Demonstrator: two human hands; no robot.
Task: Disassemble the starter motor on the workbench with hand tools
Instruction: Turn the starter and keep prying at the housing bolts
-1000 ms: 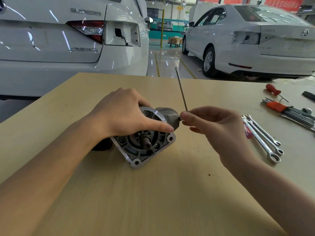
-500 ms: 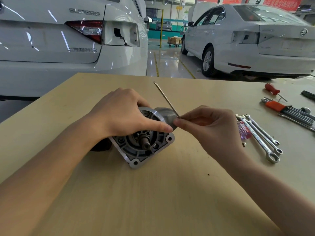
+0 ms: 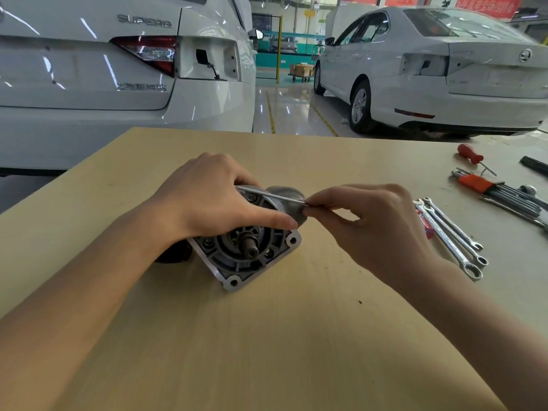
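The starter motor point(image 3: 243, 253) lies on the wooden workbench point(image 3: 267, 336), its aluminium flange and pinion shaft facing me. My left hand point(image 3: 213, 197) grips the motor from above, thumb stretched across the front of the housing. My right hand point(image 3: 373, 221) pinches the end of a thin metal rod, likely an L-shaped hex key point(image 3: 272, 196), right beside the motor's grey side housing. The rod lies almost level, pointing left across the top of the motor toward my left hand. Its tip is hidden behind my left fingers.
Combination wrenches point(image 3: 450, 232) lie to the right of my right hand. Farther right sit a hex key set in an orange holder point(image 3: 501, 191) and a red-handled screwdriver point(image 3: 471, 155). Two white cars stand beyond the bench's far edge.
My right hand has swung the thin rod counter-clockwise, from nearly upright a second ago to almost level and pointing left. My left hand has kept hold of the motor.
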